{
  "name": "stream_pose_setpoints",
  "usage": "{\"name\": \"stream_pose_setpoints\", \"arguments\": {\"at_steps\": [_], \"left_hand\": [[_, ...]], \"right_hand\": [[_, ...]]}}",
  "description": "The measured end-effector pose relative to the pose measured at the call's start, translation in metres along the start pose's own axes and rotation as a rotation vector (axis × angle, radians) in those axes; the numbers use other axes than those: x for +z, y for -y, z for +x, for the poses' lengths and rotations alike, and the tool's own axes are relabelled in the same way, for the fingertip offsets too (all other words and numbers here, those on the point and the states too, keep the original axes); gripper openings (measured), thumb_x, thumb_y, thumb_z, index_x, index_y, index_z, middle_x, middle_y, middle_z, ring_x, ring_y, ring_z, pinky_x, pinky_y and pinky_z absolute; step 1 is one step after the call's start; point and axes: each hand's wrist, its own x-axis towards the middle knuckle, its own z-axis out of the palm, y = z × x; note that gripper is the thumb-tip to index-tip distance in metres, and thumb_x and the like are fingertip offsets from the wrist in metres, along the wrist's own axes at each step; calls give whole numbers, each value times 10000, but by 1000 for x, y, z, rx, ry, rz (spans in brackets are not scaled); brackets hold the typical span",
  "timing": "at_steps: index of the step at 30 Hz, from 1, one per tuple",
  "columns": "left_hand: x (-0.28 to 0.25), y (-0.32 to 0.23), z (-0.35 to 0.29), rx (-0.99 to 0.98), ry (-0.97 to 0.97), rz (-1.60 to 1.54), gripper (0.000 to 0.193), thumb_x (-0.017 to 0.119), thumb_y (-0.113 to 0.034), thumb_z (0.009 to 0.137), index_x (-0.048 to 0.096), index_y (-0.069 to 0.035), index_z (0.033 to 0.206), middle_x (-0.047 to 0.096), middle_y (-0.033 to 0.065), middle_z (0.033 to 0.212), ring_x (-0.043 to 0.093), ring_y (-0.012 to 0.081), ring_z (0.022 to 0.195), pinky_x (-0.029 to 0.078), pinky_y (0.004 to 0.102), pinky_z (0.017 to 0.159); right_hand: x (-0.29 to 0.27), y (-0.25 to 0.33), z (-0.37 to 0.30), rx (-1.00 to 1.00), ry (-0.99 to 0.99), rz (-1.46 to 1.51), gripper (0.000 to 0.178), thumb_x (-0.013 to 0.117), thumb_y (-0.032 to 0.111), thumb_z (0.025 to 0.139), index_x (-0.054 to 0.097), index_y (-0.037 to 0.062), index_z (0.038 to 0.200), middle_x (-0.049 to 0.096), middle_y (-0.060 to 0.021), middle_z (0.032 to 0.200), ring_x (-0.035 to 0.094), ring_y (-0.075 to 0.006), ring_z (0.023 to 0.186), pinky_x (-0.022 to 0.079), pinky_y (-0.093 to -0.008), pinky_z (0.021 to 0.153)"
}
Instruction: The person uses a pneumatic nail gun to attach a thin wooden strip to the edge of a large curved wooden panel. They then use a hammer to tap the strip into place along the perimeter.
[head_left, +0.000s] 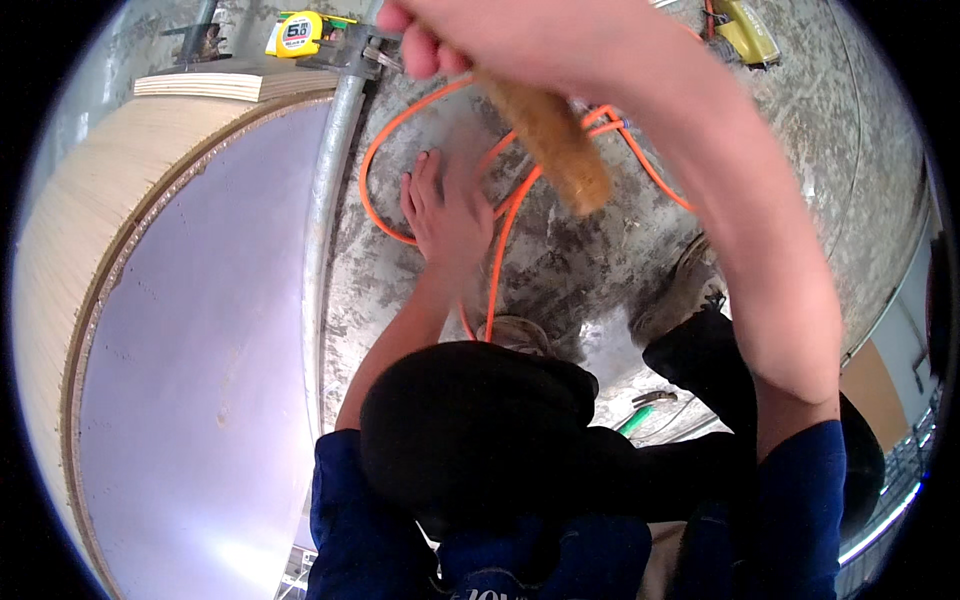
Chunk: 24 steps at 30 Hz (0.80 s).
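My right hand [455, 30] is at the top of the view, its fingers wrapped round a tool with a thick brown wooden handle [550, 145]. The handle's butt slants down to the right, and the tool's working end cannot be made out. Lower and to the left, my left hand [450, 210] is stretched out over the concrete floor with fingers apart, partly smeared by motion. It seems to hold nothing. An orange hose [370, 180] loops around it on the floor. A grey metal pipe [335, 190] runs along the left, ending near my right hand.
A large curved wooden panel [190, 330] with a pale inner face fills the left side. A yellow tape measure [300, 35] lies at the upper left. A yellow tool [745, 35] is at the upper right. Green-handled pliers [637, 418] lie on the floor by my legs.
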Motion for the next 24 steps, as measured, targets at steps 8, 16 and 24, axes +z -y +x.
{"name": "stream_pose_setpoints", "arguments": {"at_steps": [8, 16, 24], "left_hand": [[0, -3, 5, 15, 2, -3, 495, 620, -231, 885, 567, -20, 1330, 443, 216, 1500, 378, 416, 1445, 269, 619, 1177], [1, 2, -2, -14, 8, -11, 508, 595, -211, 889, 583, -36, 1366, 447, 207, 1500, 383, 400, 1448, 259, 608, 1189], [-1, 1, -1, 17, 10, 0, 530, 614, -242, 885, 572, -30, 1369, 463, 220, 1461, 381, 435, 1427, 272, 600, 1165]], "right_hand": [[36, -62, 22, -562, -230, -629, 167, 568, 110, 958, 616, -50, 946, 624, -160, 844, 687, -259, 723, 579, -371, 651], [-1, -52, -22, 222, -228, 292, 404, 486, 291, 1029, 619, -11, 797, 629, -70, 645, 618, -141, 581, 533, -327, 586], [38, -80, -35, 250, -248, 357, 363, 535, 250, 996, 624, -56, 822, 637, -124, 660, 653, -233, 650, 511, -379, 639]]}}
